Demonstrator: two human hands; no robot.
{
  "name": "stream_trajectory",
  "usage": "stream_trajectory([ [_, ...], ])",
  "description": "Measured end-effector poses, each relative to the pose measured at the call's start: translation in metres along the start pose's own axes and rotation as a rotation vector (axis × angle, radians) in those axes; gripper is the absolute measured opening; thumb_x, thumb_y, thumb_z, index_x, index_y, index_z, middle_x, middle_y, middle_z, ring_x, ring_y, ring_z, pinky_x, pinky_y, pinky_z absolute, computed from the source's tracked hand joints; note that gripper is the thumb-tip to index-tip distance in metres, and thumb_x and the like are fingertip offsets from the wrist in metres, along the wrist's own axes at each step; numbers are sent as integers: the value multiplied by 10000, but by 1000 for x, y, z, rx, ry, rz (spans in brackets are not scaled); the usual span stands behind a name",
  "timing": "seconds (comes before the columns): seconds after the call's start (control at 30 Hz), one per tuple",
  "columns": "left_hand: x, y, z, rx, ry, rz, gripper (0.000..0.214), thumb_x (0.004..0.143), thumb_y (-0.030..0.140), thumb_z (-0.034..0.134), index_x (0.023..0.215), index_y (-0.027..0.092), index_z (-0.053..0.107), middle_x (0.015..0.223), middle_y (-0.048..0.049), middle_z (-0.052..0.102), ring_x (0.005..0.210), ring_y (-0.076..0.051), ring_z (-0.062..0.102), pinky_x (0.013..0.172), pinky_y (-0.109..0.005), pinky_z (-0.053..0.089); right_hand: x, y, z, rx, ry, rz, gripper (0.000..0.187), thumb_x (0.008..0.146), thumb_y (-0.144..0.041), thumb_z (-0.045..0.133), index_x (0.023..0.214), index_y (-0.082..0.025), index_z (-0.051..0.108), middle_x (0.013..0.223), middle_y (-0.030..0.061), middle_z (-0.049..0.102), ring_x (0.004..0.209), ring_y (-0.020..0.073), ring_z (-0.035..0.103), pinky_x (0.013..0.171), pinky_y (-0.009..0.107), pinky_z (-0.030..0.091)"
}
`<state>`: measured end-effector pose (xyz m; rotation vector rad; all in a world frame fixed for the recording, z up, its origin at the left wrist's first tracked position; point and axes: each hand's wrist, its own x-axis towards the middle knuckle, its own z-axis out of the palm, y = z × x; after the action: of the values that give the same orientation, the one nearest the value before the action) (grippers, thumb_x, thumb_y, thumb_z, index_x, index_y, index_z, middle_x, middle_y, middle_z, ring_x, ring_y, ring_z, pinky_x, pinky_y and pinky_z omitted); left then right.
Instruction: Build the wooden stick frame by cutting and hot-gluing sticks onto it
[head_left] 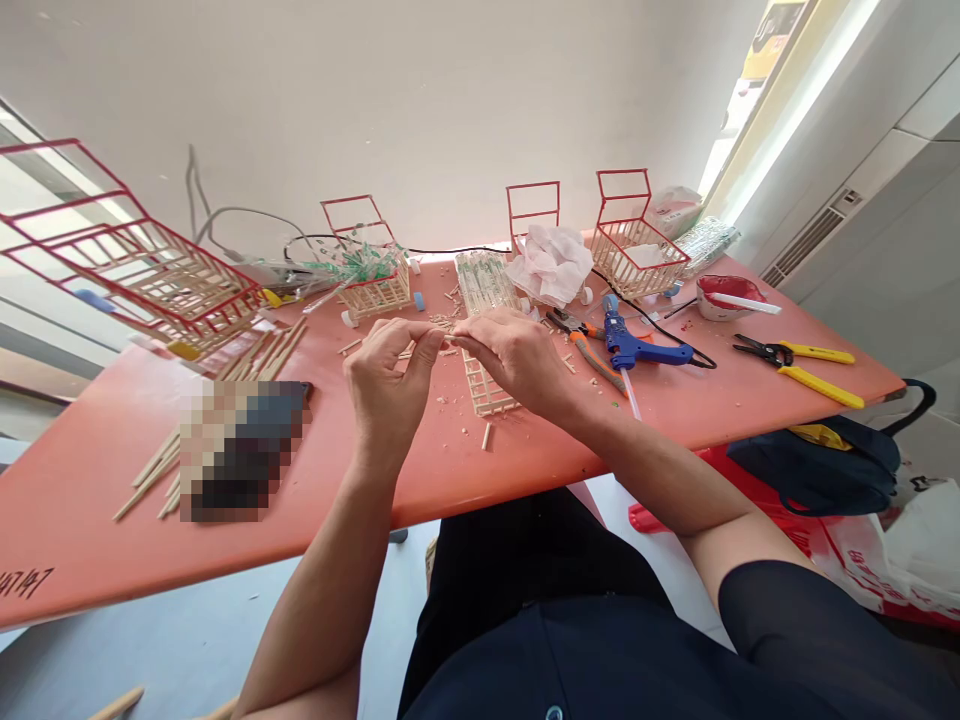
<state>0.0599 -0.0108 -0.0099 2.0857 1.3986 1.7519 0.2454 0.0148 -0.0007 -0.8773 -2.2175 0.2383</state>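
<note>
My left hand (pixel 390 380) and my right hand (pixel 517 355) meet above the middle of the table, both closed in a pinch. Between their fingertips shows a short bit of a thin wooden stick (pixel 448 341); the rest of it is hidden by the fingers. Under my right hand lies a small lattice of wooden sticks (pixel 493 404), partly covered. A loose cut stick piece (pixel 487 436) rests just in front of it. Small wood scraps are scattered around both hands.
Red-trimmed stick carts (pixel 641 250) stand along the back and left. Right of my hands lie orange-handled pliers (pixel 592 355), a blue glue gun (pixel 637 347) and yellow-handled pliers (pixel 821 372). A blurred dark object (pixel 255 450) and long sticks (pixel 154 465) lie left. A red-stained bowl (pixel 724 300) sits right.
</note>
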Motion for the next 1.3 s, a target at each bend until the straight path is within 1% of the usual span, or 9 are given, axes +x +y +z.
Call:
stream_trajectory([
  [0.13, 0, 3, 0, -20, 0, -24, 214, 1056, 378, 646, 983, 245, 796, 975, -46, 830, 978, -220, 761, 931, -360, 555, 0, 3, 2, 5, 36, -4, 602, 1176, -583, 346, 1172, -174, 788, 1175, 112, 813, 1119, 227, 703, 1013, 339, 471],
  [0.33, 0, -1, 1, 25, 15, 6, 192, 999, 367, 690, 864, 245, 748, 850, -19, 783, 873, -212, 722, 861, -350, 541, 0, 3, 4, -10, 23, -14, 642, 1183, -581, 295, 1181, -163, 783, 1157, 121, 805, 1112, 235, 698, 1002, 350, 471],
  [0.5, 0, -2, 1, 28, 19, 19, 205, 997, 362, 703, 829, 249, 733, 825, -20, 766, 857, -216, 714, 857, -362, 534, 0, 3, 4, -26, 13, -8, 640, 1184, -581, 302, 1164, -167, 790, 1128, 120, 806, 1082, 233, 698, 994, 354, 471],
  [0.6, -1, 1, 0, 15, 22, 12, 210, 1022, 372, 690, 869, 250, 768, 866, -29, 797, 890, -219, 735, 883, -368, 544, 0, 4, 4, -6, 28, -8, 605, 1185, -572, 330, 1171, -177, 789, 1149, 112, 809, 1102, 227, 701, 994, 344, 474],
  [0.77, 0, 3, 0, -33, 32, 19, 183, 1051, 355, 679, 1050, 258, 835, 1038, -48, 853, 1014, -225, 770, 959, -373, 563, 0, 7, 6, 10, 75, -10, 632, 1183, -583, 323, 1156, -158, 789, 1161, 124, 812, 1103, 230, 712, 984, 338, 488],
  [0.93, 0, 0, 1, -19, 12, 48, 107, 1008, 322, 745, 977, 269, 833, 975, -36, 848, 960, -229, 761, 953, -391, 567, 0, 7, 5, 37, 75, -14, 621, 1187, -577, 313, 1174, -165, 778, 1163, 120, 806, 1116, 230, 703, 992, 340, 482],
  [1.13, 0, -1, 1, 13, 13, 42, 114, 990, 308, 749, 896, 269, 801, 902, -25, 817, 922, -237, 739, 961, -411, 555, -1, 6, 4, 23, 49, -4, 649, 1184, -592, 286, 1156, -167, 775, 1139, 120, 798, 1096, 231, 697, 979, 340, 472],
  [1.2, 0, 0, 1, 4, 7, 44, 125, 1003, 319, 743, 908, 272, 810, 925, -28, 821, 938, -237, 743, 973, -410, 549, -1, 5, 3, 24, 50, -7, 644, 1185, -586, 288, 1164, -165, 775, 1145, 125, 798, 1105, 235, 699, 997, 342, 470],
  [1.3, -1, 0, 1, 4, 22, 62, 112, 1012, 352, 754, 1015, 285, 844, 985, -38, 825, 982, -244, 740, 999, -419, 532, 0, 5, 2, 17, 59, -7, 633, 1184, -584, 307, 1171, -157, 774, 1139, 131, 799, 1114, 241, 700, 1010, 343, 468],
])
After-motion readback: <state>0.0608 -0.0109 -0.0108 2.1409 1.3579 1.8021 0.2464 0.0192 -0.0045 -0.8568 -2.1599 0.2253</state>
